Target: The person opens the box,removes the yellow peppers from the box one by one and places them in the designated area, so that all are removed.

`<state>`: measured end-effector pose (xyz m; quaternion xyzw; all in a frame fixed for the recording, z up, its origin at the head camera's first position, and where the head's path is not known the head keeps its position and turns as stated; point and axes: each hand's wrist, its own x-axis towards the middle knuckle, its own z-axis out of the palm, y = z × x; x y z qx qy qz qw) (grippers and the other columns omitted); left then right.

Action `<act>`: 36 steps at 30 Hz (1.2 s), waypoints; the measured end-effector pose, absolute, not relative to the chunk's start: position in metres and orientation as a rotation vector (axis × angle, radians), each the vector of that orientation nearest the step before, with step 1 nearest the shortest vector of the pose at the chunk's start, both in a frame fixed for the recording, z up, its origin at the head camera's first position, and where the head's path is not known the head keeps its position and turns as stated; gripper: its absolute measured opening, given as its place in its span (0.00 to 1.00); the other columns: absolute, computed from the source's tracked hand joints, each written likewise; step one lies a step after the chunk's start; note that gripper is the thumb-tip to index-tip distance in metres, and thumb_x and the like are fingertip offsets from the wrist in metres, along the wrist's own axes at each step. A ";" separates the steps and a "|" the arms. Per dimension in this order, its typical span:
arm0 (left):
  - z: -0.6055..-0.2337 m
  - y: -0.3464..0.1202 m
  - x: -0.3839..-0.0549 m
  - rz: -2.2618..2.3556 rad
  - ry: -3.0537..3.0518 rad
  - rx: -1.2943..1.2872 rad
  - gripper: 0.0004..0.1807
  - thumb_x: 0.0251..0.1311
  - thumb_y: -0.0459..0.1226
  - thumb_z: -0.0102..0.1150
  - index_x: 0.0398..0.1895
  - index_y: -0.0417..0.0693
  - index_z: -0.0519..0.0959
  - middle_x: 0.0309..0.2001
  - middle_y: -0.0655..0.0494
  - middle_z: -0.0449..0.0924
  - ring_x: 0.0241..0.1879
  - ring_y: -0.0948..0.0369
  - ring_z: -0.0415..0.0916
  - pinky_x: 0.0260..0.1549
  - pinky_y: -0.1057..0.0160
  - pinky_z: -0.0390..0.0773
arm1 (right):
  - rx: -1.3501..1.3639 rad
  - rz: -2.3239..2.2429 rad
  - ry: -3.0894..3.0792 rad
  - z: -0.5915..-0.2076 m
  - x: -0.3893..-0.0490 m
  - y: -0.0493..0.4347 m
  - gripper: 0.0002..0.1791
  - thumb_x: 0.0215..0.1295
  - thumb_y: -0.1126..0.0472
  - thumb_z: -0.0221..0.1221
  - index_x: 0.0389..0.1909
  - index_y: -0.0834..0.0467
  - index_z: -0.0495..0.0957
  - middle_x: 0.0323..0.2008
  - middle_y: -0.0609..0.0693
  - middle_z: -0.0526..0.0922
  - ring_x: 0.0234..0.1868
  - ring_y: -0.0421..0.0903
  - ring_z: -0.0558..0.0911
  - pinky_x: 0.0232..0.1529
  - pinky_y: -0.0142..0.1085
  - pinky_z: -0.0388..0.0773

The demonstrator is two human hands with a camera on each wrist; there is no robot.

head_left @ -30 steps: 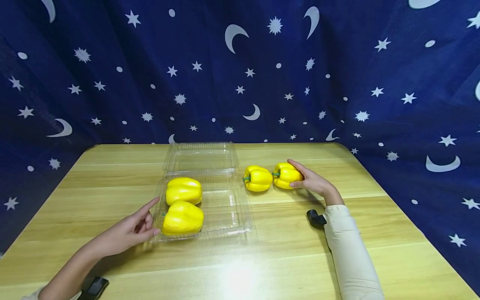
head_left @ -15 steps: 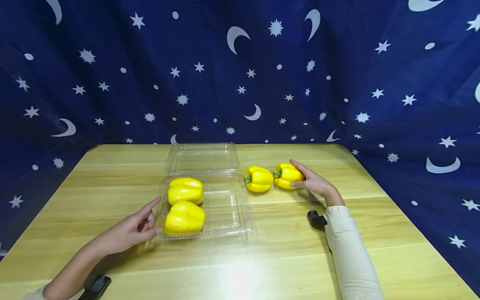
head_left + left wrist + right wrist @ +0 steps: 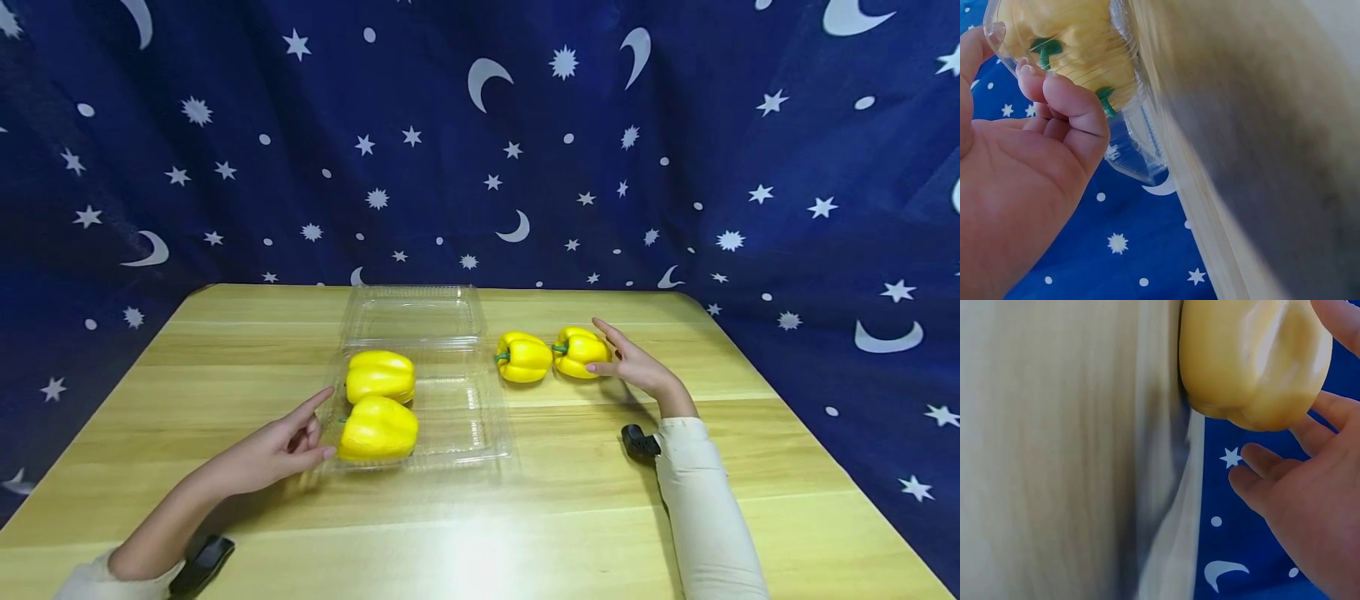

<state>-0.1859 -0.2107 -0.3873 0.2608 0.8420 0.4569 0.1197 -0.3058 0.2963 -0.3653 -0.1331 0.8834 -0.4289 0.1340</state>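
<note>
The right hand [image 3: 637,367] is easing slightly away from the outer pepper [image 3: 579,344], its fingertips now sitting farther from the pepper's skin than half a second ago. The whole head view is also sliding a little, the person's head apparently turning, but the hand is shifting more than the pepper beside it. The left hand [image 3: 268,454] is keeping its place by the tray [image 3: 457,450].

The right hand's fingers are spreading loosely around the blossom end, gripping nothing; the thumb is overlapping the pepper in the head view, and whether it is touching cannot be told. That loosening is suggesting a hold being given up, with the pepper bearing its own weight on the table [image 3: 570,500].

The outer pepper is lying to the right of the inner pepper [image 3: 527,360], its stem pointing at it. Both are resting outside the tray, on its right. Inside, along the left wall, the far pepper [image 3: 380,375] and the near pepper [image 3: 379,429] are lying against each other. The lid [image 3: 416,319] is lying open behind.

The left hand's index finger and thumb are stretching straight toward the tray's left rim, the other fingers curling inward; it appears to be steadying rather than gripping.
</note>
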 end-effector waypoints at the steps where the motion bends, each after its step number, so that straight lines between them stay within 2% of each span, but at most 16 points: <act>1: -0.387 -0.211 -0.186 1.332 2.465 0.758 0.43 0.61 0.39 0.54 0.69 0.30 0.41 0.27 0.56 0.63 0.22 0.70 0.60 0.20 0.67 0.65 | -0.384 -1.240 2.567 -0.365 -0.305 0.296 0.49 0.58 0.57 0.59 0.72 0.52 0.35 0.71 0.59 0.33 0.70 0.64 0.34 0.61 0.65 0.36; 6: -0.387 -0.210 -0.188 1.317 2.483 0.752 0.43 0.61 0.39 0.55 0.69 0.31 0.41 0.27 0.56 0.64 0.22 0.70 0.60 0.21 0.67 0.65 | -0.400 -1.194 2.622 -0.363 -0.304 0.294 0.49 0.59 0.55 0.58 0.72 0.51 0.36 0.71 0.58 0.31 0.70 0.62 0.32 0.60 0.67 0.34; 13: -0.385 -0.210 -0.188 1.296 2.491 0.763 0.43 0.61 0.40 0.54 0.68 0.30 0.42 0.27 0.56 0.64 0.22 0.70 0.60 0.21 0.67 0.65 | -0.431 -1.130 2.706 -0.356 -0.301 0.285 0.50 0.60 0.52 0.56 0.72 0.53 0.32 0.71 0.57 0.26 0.70 0.63 0.31 0.60 0.67 0.37; 17: -0.384 -0.211 -0.186 1.287 2.500 0.764 0.43 0.61 0.40 0.54 0.68 0.29 0.42 0.27 0.56 0.65 0.23 0.70 0.60 0.21 0.67 0.65 | -0.461 -1.085 2.773 -0.345 -0.296 0.266 0.51 0.59 0.50 0.57 0.72 0.52 0.32 0.71 0.56 0.25 0.70 0.63 0.32 0.60 0.67 0.39; 27: -0.383 -0.215 -0.185 1.279 2.496 0.762 0.43 0.61 0.41 0.54 0.68 0.29 0.41 0.27 0.56 0.65 0.22 0.70 0.60 0.21 0.67 0.65 | -0.686 -1.028 2.817 -0.329 -0.281 0.201 0.52 0.56 0.50 0.60 0.72 0.51 0.34 0.71 0.54 0.29 0.70 0.59 0.31 0.61 0.66 0.37; 36: -0.385 -0.212 -0.185 1.295 2.476 0.766 0.43 0.61 0.41 0.54 0.68 0.29 0.41 0.28 0.56 0.65 0.23 0.70 0.61 0.22 0.67 0.66 | -0.832 -1.098 2.752 -0.321 -0.273 0.161 0.53 0.55 0.49 0.61 0.71 0.40 0.33 0.72 0.45 0.29 0.72 0.50 0.31 0.64 0.62 0.41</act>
